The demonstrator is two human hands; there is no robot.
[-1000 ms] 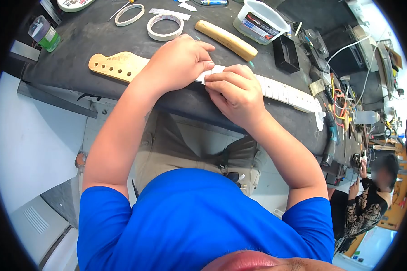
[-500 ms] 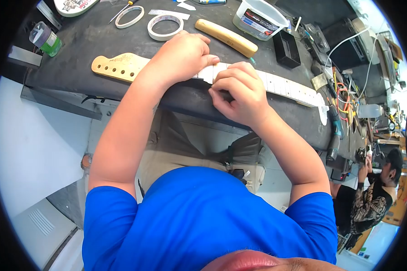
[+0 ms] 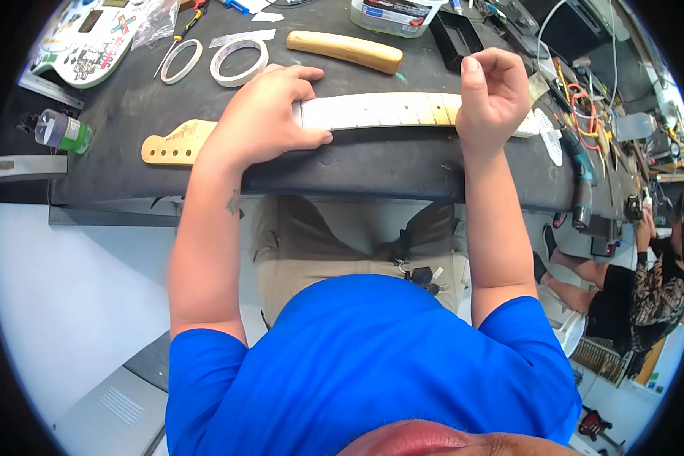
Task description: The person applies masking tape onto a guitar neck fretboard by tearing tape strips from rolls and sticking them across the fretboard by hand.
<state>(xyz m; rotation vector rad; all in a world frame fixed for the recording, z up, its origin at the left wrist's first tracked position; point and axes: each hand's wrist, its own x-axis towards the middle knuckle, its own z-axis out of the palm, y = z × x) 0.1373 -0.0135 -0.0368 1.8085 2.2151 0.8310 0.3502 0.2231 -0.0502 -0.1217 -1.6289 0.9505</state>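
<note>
A firm left hand (image 3: pixel 270 115) grasping the guitar neck (image 3: pixel 372 111) steadies it best; the right hand (image 3: pixel 497 99), at three o'clock from it, curls, contents unclear.

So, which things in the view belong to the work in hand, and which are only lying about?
Likely in the work:
long pale wooden guitar neck, under the left hand
perhaps round off-white tape roll

Apparently lying about:
white stickered guitar body
transparent green bottle

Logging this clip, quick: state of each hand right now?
Left hand: closed across the guitar neck.
Right hand: curled closed at the neck; whether it pinches anything small cannot be told.
</note>
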